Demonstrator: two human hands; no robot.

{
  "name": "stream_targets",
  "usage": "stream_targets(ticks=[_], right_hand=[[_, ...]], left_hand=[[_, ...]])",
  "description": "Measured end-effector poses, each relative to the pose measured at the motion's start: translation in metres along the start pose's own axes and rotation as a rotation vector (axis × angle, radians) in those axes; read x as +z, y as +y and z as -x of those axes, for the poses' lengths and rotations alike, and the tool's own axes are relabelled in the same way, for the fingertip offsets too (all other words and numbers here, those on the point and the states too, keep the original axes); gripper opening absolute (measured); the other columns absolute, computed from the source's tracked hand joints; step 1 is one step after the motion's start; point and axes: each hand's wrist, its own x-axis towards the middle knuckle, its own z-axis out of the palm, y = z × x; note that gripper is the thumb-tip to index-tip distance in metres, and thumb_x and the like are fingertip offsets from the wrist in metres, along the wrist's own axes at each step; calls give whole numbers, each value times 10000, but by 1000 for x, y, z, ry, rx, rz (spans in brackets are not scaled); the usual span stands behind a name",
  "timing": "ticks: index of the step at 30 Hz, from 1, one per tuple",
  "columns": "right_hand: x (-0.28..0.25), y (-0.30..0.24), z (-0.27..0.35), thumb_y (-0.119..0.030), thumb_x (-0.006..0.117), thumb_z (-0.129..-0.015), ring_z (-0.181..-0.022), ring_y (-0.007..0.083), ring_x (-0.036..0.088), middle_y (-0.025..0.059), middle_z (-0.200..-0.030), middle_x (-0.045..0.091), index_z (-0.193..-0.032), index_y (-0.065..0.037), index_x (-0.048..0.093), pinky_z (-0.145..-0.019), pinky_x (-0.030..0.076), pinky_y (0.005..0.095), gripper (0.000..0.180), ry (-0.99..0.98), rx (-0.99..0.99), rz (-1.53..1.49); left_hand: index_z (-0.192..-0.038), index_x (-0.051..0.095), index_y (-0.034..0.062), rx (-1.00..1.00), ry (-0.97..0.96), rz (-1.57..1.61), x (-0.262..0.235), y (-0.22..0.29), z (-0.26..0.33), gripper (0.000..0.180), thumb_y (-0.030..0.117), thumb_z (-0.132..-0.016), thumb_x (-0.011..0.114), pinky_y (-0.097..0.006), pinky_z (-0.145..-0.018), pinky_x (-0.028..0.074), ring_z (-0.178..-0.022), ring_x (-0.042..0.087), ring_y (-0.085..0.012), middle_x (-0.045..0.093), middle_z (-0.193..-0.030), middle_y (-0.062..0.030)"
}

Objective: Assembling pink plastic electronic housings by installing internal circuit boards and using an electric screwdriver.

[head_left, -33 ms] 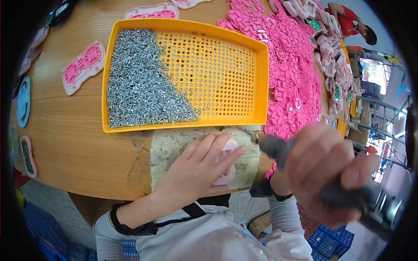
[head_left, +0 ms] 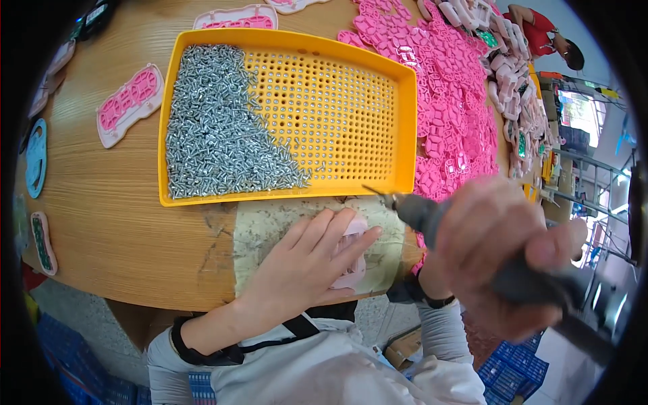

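Observation:
A pale pink plastic shell (head_left: 352,251) lies on the worn, light-coloured mat (head_left: 253,233) at the table's near edge. Over it rests my left hand (head_left: 304,253), fingers stretched across and thumb along the near side, steadying it; much of the shell is hidden beneath. My right hand (head_left: 496,253), slightly blurred, wraps around a dark grey electric screwdriver (head_left: 422,214). The thin bit points left, above the mat and by the near right rim of a yellow perforated tray (head_left: 287,196), apart from the shell. Loose silver screws (head_left: 223,128) heap in the tray's left part; others sit in its holes.
Right of the tray spreads a pile of bright pink plastic parts (head_left: 449,128), with pale pink shells (head_left: 513,81) beyond. Left are a pink-and-white shell (head_left: 130,104), a blue part (head_left: 37,158) and a shell with a green insert (head_left: 44,243). Another person (head_left: 540,34) is at far right.
The screwdriver's front end has shifted slightly up and left, so its bit now shows near the tray's rim. My left hand and the pink shell stay in place.

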Motion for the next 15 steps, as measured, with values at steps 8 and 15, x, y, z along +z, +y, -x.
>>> stream_targets(ticks=[8,15], right_hand=[[3,27,4,-425,414,-956,-444,142,453,55,-611,476,-1067,-32,405,-460,423,296,408,58,166,30],[-1,25,1,-408,416,-960,-461,143,466,60,-615,483,-1066,-31,406,-462,426,292,392,49,203,52]], left_hand=[[-1404,364,131,23,-34,-35,-4,-3,-1,826,541,-734,619,-334,-939,366,-1128,442,-243,466,-1245,-106],[-1386,397,133,38,-33,-74,-5,-1,-5,757,561,-780,549,-324,-924,368,-1108,449,-237,471,-1222,-97]])
